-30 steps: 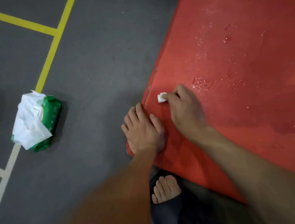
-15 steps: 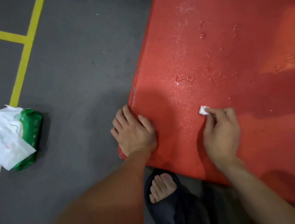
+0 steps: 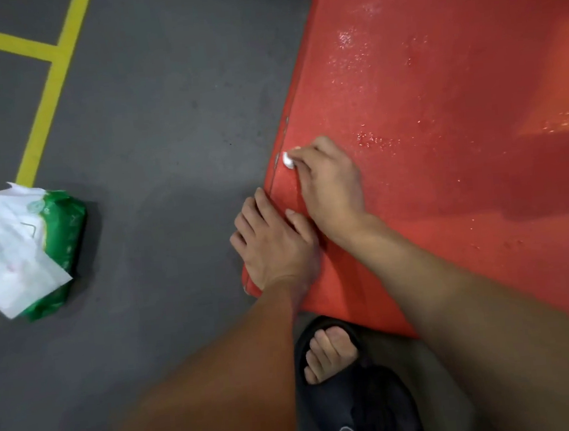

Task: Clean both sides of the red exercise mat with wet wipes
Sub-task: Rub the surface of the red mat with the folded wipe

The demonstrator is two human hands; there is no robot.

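Head view: wiping along the mat's near left edge.
One red mat (image 3: 461,165) lay flat on the floor (image 3: 165,122); the left hand (image 3: 273,242) pressed its corner with flat fingers, likely to steady it, while the right hand (image 3: 332,183) pinched one balled wipe (image 3: 287,160) against the edge. One green wipe pack (image 3: 31,247) sat well apart, within reach.

The red mat (image 3: 441,139) at right looks finely textured, glistening with wet droplets. The grey floor (image 3: 151,124) is matt. At left, the wipes pack (image 3: 61,241) is glossy green plastic.
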